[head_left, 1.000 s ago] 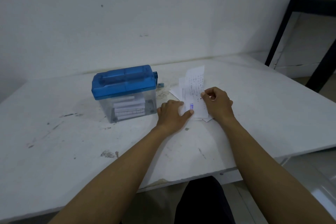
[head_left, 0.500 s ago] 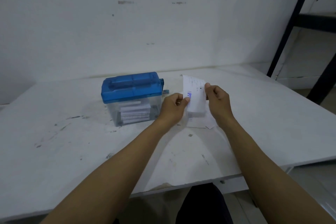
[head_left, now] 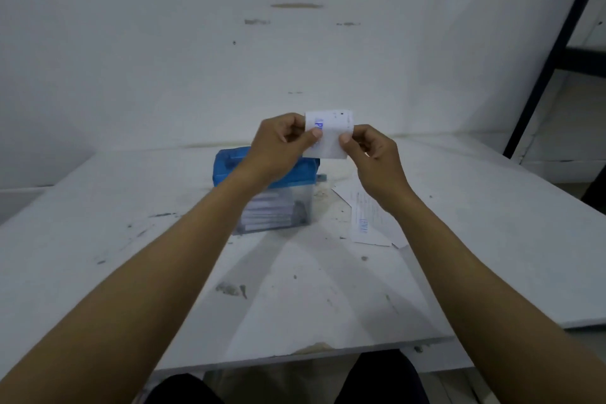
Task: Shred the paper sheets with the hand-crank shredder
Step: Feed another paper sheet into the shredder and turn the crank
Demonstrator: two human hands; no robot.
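On the scuffed white table [head_left: 131, 239], the blue-lidded clear-plastic hand-crank shredder [head_left: 229, 166] already holds white paper in its bin. Printed white sheets [head_left: 364, 216] lie beside it, unshredded. Left hand [head_left: 282, 144] and right hand [head_left: 373, 154] pinch 1 small white slip [head_left: 329, 138] above the shredder, not yet fed.

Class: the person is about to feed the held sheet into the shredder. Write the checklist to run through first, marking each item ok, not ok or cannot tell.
1. Paper sheet pinched at both edges by left hand and right hand: ok.
2. Paper sheet lined up with the feed slot: cannot tell, as the left arm covers much of the lid.
3. Shredder upright on the table: ok.
4. Room left in its clear bin, which already holds paper: cannot tell.
5. Spare sheets lying flat beside the shredder, apart from it: ok.
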